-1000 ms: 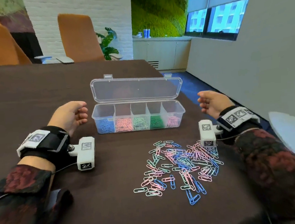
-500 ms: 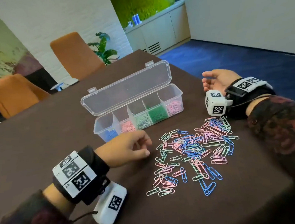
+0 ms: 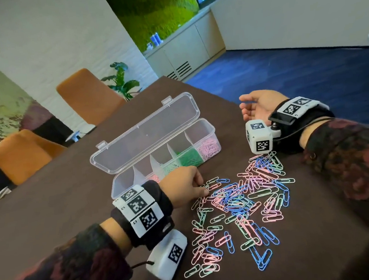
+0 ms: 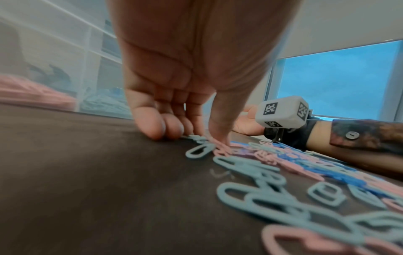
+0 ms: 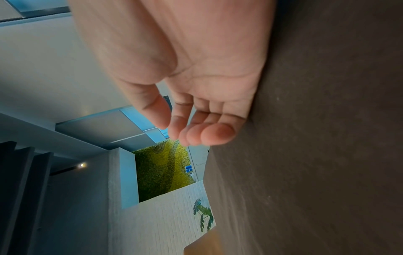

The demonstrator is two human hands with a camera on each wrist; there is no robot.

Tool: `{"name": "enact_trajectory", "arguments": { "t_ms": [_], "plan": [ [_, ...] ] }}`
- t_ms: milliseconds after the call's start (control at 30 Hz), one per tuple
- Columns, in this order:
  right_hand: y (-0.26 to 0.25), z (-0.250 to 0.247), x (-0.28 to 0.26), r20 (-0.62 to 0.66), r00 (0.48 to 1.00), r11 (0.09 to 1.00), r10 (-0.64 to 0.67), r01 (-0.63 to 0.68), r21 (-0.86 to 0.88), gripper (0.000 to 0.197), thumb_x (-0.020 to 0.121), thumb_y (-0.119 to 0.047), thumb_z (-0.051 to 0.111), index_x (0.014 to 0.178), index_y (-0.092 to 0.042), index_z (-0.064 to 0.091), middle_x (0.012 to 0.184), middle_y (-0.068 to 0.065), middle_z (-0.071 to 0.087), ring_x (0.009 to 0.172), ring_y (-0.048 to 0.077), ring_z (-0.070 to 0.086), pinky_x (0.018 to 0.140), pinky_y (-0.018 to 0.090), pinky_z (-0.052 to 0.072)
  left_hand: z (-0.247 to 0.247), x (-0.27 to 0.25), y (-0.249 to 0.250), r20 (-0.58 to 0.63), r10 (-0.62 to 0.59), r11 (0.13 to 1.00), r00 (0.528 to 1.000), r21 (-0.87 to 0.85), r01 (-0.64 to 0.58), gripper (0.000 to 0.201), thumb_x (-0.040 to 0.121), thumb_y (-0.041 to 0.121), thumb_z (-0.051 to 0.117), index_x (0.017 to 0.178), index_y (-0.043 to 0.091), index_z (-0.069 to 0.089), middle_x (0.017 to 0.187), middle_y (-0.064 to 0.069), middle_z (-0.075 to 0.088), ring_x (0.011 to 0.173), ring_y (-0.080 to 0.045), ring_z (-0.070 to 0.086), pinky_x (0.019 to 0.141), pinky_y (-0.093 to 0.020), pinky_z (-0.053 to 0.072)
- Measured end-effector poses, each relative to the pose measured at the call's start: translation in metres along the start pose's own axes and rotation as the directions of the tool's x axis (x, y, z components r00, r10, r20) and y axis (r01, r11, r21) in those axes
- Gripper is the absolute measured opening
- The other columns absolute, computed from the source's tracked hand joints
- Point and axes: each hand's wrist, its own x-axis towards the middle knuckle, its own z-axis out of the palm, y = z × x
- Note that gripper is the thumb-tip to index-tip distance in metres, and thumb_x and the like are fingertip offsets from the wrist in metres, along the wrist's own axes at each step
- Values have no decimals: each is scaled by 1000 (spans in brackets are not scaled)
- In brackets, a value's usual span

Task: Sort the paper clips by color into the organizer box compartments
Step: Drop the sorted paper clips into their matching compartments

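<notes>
Dark brown tabletop carries loose pastel wire paper clips at lower centre, below the clear plastic five-compartment organizer box; left hand is nearer, fingertips bunched on their upper-left edge, pinch unclear; right hand rests slack upper right

The organizer box stands on the table behind the loose paper clips, left hand between them.

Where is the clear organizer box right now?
In the head view the organizer box sits open on the brown table, just beyond the loose paper clips and behind the left hand.
</notes>
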Motion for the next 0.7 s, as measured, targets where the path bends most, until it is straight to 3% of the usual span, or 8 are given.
{"name": "enact_trajectory", "arguments": {
  "t_ms": [133,367,433,500,600,633,700],
  "plan": [
    [-1,0,0,-1,1000,1000,-10,10,-13,11,94,-14,49,88,-8,56,75,5,50,59,13,45,45,21,44,0,2,3,25,24,1000,999,11,-24,12,88,26,64,85,16,58,67,13,50,61,-3,46,59,-21,36],
    [-3,-1,-1,1,1000,1000,16,-16,-25,13,94,-15,50,86,-5,55,75,4,49,60,13,44,55,22,42,-1,-4,-2,13,50,997,999,-61,-49,18,88,24,63,73,21,53,67,12,52,59,-2,46,55,-9,34],
    [-3,-2,0,-4,1000,999,26,-26,-26,13,93,-15,51,86,-5,55,75,4,49,60,13,45,51,21,44,-1,-7,-7,-2,38,989,999,-144,-37,19,88,21,62,72,21,52,65,11,55,55,-2,48,56,-9,37],
    [-4,-2,0,-6,999,998,51,-51,-31,15,93,-17,54,84,-5,55,74,3,50,59,12,46,44,19,46,-1,-12,-12,15,8,942,1000,-335,-3,19,88,14,63,72,18,53,64,4,59,55,-6,54,57,-16,45],
    [-4,-4,2,-10,997,997,73,-73,-30,17,92,-18,57,82,-4,55,72,2,50,58,12,46,42,17,46,2,-18,-22,42,-15,763,999,-645,39,19,86,3,64,74,11,52,61,1,61,53,-8,57,52,-18,47],
    [-4,-4,2,-12,997,997,72,-72,-25,17,91,-18,57,83,-4,55,72,2,50,58,12,47,42,17,46,4,-20,-25,38,-17,637,999,-770,41,18,82,2,66,76,9,51,60,1,60,51,-9,57,50,-17,46],
    [-4,-4,3,-13,998,998,69,-69,-14,16,91,-18,58,84,-4,55,73,2,50,58,12,47,42,17,46,5,-25,-30,48,-41,290,998,-955,58,14,73,2,62,83,6,53,59,-1,57,49,-10,56,47,-17,47]
  ]
}}
